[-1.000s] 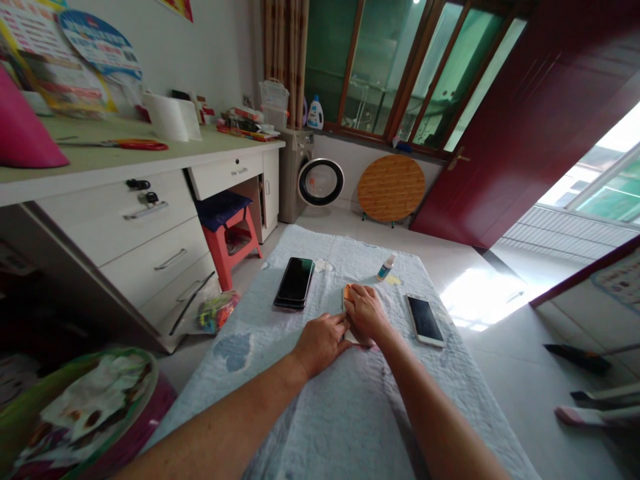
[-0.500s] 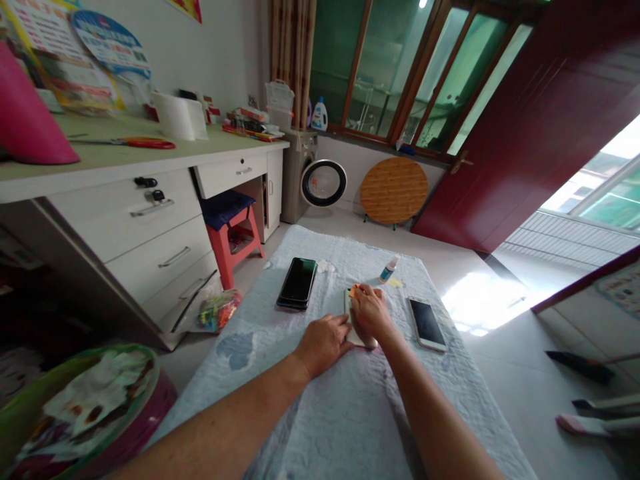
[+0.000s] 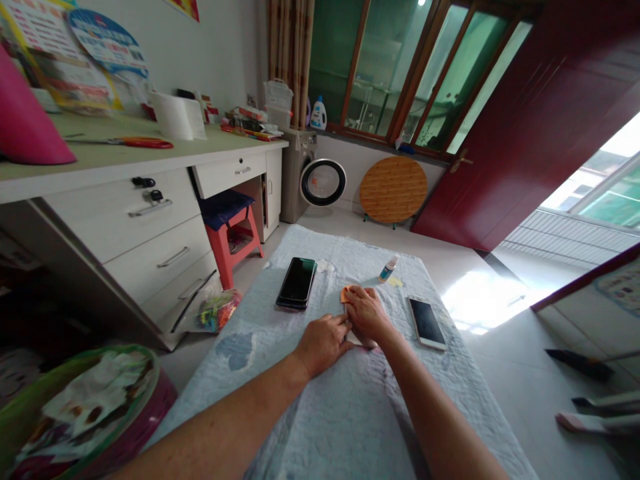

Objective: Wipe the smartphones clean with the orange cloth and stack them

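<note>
A pale phone (image 3: 361,343) lies on the cloth-covered table, mostly hidden beneath both hands. My left hand (image 3: 321,343) grips it along the left edge, fingers closed. Over its upper part, my right hand (image 3: 367,312) presses down a small orange cloth (image 3: 345,294), with the fingers bunched on it. To the left lies a dark phone (image 3: 299,280), its black screen up. A white phone (image 3: 427,323) with a dark screen rests to the right. Beyond my right hand stands a small spray bottle (image 3: 388,269) with a blue label.
A light blue quilted cover (image 3: 270,373) drapes the table. On the left are a white desk (image 3: 145,233), a pink stool (image 3: 233,240) and a waste bin (image 3: 160,393). A washing machine (image 3: 295,180) with its door open and a round wooden tabletop (image 3: 394,190) stand behind.
My right hand has slid slightly left across the phone with the orange cloth, and more of the cloth shows at the left. My left hand stays in place.
</note>
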`<state>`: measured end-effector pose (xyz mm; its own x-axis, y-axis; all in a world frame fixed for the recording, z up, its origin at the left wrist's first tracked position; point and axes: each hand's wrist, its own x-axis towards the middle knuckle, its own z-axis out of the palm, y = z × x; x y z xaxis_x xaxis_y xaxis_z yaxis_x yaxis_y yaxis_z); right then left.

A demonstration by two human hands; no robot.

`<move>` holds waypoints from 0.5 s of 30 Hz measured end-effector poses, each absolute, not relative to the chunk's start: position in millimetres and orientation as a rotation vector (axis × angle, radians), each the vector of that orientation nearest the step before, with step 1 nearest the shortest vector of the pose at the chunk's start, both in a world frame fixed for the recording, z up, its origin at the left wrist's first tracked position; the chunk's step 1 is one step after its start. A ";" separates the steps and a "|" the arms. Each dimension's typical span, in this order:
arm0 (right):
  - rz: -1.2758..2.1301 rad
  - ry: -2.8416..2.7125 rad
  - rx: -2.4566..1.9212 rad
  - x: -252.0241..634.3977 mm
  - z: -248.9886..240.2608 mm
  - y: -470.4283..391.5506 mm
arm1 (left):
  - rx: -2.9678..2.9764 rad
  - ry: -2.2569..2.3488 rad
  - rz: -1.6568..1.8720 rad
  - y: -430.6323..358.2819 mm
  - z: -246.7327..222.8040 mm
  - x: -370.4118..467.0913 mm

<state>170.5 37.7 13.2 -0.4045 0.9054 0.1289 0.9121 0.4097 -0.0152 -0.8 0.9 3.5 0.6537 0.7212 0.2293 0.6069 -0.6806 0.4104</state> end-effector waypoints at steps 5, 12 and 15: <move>-0.038 -2.551 -1.604 173.9 14.9 28.0 | 2.598 1.058 0.543 0.6 4.5 -0.7; -0.037 -2.418 -1.757 165.3 9.7 44.6 | 2.585 1.075 0.559 1.0 3.0 -0.3; -0.029 -2.361 -1.832 165.0 8.5 49.6 | 2.580 1.080 0.562 0.7 2.8 -0.2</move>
<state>165.0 49.6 8.5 -0.2409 0.9615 0.1323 0.9645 0.2524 -0.0781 -0.2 0.7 2.8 0.6434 0.7266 0.2412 0.6141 -0.6779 0.4041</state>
